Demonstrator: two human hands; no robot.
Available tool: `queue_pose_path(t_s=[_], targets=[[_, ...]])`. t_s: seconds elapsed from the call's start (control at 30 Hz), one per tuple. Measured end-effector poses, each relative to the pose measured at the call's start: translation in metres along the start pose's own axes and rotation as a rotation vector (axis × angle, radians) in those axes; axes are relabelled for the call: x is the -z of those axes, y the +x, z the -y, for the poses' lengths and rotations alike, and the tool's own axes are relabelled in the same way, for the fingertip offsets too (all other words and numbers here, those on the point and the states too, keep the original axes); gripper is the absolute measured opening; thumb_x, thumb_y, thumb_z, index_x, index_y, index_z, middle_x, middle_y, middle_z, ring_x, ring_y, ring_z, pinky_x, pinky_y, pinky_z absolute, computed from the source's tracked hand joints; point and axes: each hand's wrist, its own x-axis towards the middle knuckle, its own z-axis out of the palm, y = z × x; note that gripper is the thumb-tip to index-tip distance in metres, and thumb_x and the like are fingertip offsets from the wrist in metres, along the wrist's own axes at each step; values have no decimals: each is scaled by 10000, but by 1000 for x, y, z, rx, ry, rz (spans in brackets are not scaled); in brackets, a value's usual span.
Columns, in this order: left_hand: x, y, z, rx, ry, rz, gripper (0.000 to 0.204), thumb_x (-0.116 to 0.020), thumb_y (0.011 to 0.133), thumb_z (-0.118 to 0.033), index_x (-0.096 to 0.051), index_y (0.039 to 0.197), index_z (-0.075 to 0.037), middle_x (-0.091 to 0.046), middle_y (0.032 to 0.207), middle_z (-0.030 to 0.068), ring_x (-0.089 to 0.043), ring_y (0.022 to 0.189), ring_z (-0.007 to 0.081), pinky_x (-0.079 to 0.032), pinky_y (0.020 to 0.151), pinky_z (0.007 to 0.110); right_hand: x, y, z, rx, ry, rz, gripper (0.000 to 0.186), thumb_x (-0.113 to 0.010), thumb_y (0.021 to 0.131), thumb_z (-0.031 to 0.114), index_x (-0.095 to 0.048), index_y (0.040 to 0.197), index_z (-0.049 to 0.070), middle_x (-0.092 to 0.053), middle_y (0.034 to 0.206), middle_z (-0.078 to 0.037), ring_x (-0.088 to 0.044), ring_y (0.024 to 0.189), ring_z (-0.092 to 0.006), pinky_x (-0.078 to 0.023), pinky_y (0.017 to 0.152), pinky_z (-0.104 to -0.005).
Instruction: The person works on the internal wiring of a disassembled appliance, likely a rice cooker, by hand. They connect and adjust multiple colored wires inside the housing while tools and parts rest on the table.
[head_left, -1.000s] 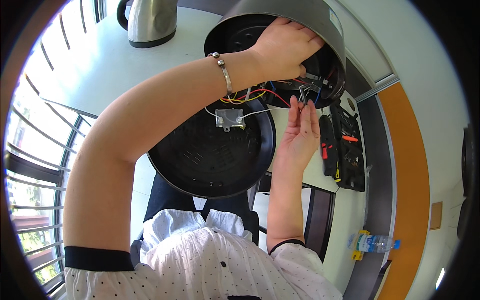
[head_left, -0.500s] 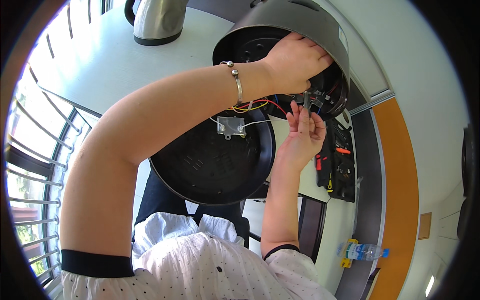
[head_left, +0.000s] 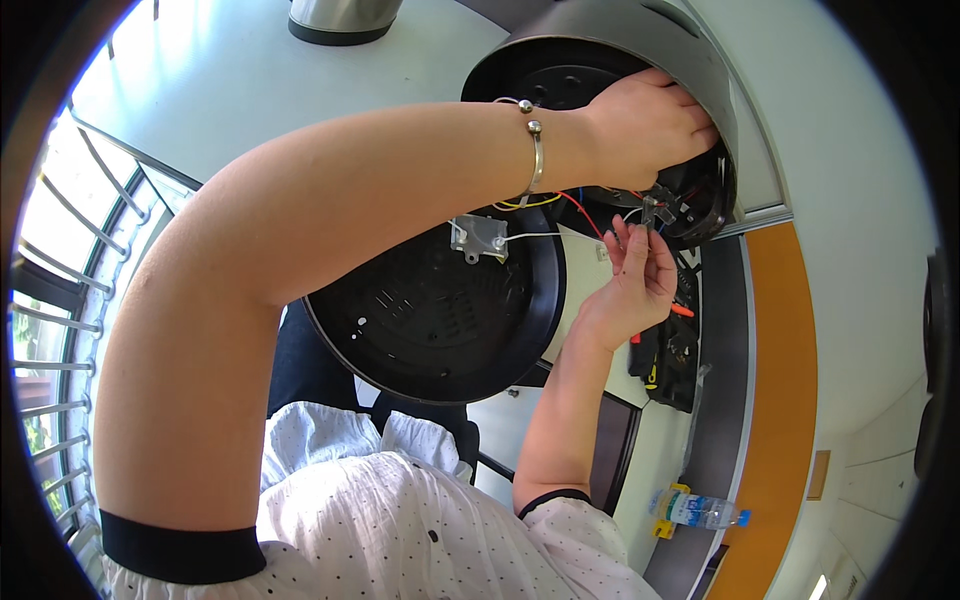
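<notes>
A dark round appliance housing (head_left: pixel 610 35) lies on its side, its open mouth facing me. My left hand (head_left: pixel 650 130) reaches across into that mouth, fingers bent against the inner wall; the fingertips are partly hidden. Just below, my right hand (head_left: pixel 635 275) pinches a small grey metal piece (head_left: pixel 649 212) between thumb and fingers, close to the wired parts (head_left: pixel 672 205) at the housing's lower edge. Red and yellow wires (head_left: pixel 580 212) run out beneath my left wrist. A black round pan-shaped base (head_left: pixel 430 350) sits nearer me, with a translucent module box (head_left: pixel 480 238) and white wires.
A metal kettle (head_left: pixel 343 15) stands at the far left of the white table (head_left: pixel 240 90). To the right of my right hand lies a black tool case (head_left: pixel 675 360) with red, orange and yellow handles. Farther right are a water bottle (head_left: pixel 705 512) and a barred window (head_left: pixel 55 370) at left.
The view has shifted, so housing, base and both hands appear farther right, and the kettle is now largely cut off. Less of the grey metal piece shows above my right fingers.
</notes>
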Motion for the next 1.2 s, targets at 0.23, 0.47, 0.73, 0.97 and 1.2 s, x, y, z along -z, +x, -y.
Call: queue_pose_path(t_s=[0.23, 0.47, 0.73, 0.97, 1.2], targets=[[-3, -1, 4, -12, -4, -55, 464, -640, 613, -123, -588, 1069, -63, -585, 1114, 50, -483, 1140, 209, -306, 1018, 367, -1, 2, -5, -43, -35, 83, 142, -590, 856, 18, -577, 948, -89, -628, 817, -138, -659, 709, -210, -568, 645, -266], [-5, 0, 2, -23, -19, -84, 462, -647, 601, -136, -596, 1054, -64, -594, 1091, 43, -495, 1124, 212, -308, 1018, 365, 3, 2, -5, -66, -57, 88, 145, -591, 860, 32, -585, 937, -91, -630, 796, -135, -655, 691, -204, -564, 646, -262], [0, 1, 2, -16, 3, 9, 550, -693, 567, -148, -578, 1101, -87, -584, 1096, 36, -479, 1134, 216, -316, 1002, 381, 4, 5, -6, -3, -151, 128, 150, -580, 865, 28, -584, 949, -97, -632, 799, -141, -653, 694, -196, -559, 646, -257], [-5, 0, 3, -27, 1, -66, 489, -653, 574, -119, -593, 1058, -78, -591, 1076, 41, -492, 1114, 214, -325, 993, 379, 3, 2, -7, 60, -207, 151, 156, -571, 873, 33, -584, 958, -97, -633, 796, -143, -651, 698, -193, -559, 650, -259], [-5, 0, 2, -29, -5, -72, 451, -628, 593, -94, -595, 1041, -68, -604, 1046, 43, -506, 1095, 215, -329, 988, 376, 5, 6, -11, -14, -212, 158, 172, -581, 871, 46, -587, 969, -95, -628, 785, -133, -647, 670, -183, -559, 634, -261]])
